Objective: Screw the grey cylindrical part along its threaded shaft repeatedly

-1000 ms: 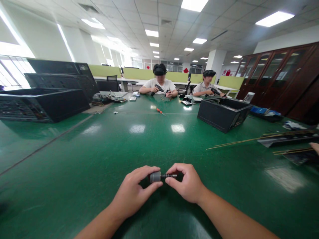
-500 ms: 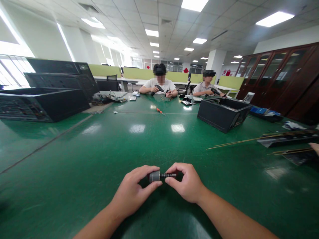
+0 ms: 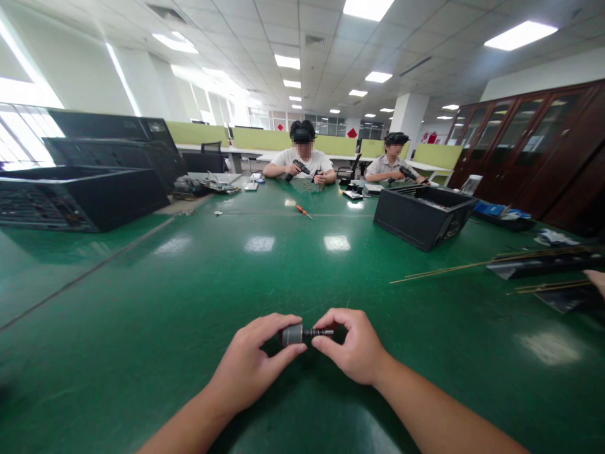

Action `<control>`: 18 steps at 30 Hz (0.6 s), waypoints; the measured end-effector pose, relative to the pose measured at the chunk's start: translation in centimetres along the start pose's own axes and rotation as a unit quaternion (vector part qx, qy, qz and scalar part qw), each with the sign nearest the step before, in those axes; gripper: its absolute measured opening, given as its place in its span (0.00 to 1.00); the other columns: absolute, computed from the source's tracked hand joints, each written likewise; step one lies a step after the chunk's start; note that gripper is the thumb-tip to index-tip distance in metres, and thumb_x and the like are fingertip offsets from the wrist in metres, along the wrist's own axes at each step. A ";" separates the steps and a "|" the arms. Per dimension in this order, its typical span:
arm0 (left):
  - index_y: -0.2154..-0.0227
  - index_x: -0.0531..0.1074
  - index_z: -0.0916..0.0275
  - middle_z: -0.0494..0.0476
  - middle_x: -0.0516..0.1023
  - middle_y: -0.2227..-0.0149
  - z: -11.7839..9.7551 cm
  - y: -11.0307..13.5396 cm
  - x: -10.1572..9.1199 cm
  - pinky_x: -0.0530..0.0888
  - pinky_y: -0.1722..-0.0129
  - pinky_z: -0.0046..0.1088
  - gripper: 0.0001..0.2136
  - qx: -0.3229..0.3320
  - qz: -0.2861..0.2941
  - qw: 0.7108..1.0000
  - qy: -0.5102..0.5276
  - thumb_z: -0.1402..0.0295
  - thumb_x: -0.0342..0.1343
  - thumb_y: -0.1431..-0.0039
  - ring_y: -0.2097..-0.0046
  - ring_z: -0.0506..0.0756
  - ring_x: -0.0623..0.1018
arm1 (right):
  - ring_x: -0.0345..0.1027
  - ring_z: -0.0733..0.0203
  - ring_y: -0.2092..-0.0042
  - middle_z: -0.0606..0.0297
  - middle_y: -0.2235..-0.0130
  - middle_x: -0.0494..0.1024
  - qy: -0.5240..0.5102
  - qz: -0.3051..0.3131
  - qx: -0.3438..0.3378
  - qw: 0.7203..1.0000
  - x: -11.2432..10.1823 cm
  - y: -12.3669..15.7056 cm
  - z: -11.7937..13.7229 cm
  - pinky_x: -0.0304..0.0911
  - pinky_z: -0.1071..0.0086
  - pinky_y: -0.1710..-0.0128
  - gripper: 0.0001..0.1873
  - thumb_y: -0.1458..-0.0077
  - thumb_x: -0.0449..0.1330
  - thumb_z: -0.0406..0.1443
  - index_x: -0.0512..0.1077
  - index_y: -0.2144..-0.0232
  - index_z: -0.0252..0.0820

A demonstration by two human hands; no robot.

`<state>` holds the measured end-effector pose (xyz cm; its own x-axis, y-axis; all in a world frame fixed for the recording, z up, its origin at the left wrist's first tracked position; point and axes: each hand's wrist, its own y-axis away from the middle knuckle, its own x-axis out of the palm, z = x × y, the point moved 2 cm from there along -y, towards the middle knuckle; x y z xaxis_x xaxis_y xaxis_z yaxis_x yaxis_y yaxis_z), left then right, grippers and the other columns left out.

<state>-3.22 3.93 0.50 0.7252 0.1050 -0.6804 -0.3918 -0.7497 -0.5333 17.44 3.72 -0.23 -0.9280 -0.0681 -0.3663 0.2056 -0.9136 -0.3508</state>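
Just above the green table (image 3: 189, 302), near its front edge, my two hands meet around one small part. My left hand (image 3: 250, 362) pinches a short grey metal cylinder (image 3: 292, 334) between thumb and fingers. My right hand (image 3: 352, 347) pinches the thin dark shaft (image 3: 319, 332) that sticks out of the cylinder's right end. Both hands are closed on this piece.
Black computer cases (image 3: 80, 195) stack at the left. An open black case (image 3: 423, 217) lies at the right, with thin brass rods (image 3: 472, 266) and dark panels beyond. An orange screwdriver (image 3: 304, 212) lies mid-table. Two people (image 3: 302, 161) sit at the far end holding power drivers. Another person's fingertip (image 3: 596, 280) shows at the right edge.
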 end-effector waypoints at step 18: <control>0.54 0.76 0.53 0.49 0.82 0.59 0.3 -0.1 -0.2 0.77 0.55 0.27 0.14 0.000 -0.011 1.000 0.000 0.63 0.66 0.44 0.58 0.53 0.81 | 0.69 0.62 0.71 0.66 0.74 0.77 -0.010 -0.013 -0.001 1.000 -0.2 -0.1 -0.5 0.62 0.72 0.69 0.03 0.52 0.65 0.32 0.78 0.71 0.39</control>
<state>-3.47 4.16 0.51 0.7337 0.1216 -0.6685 -0.3754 -0.7476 -0.5479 17.73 4.00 -0.55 -0.9395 -0.0519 -0.3385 0.1809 -0.9146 -0.3618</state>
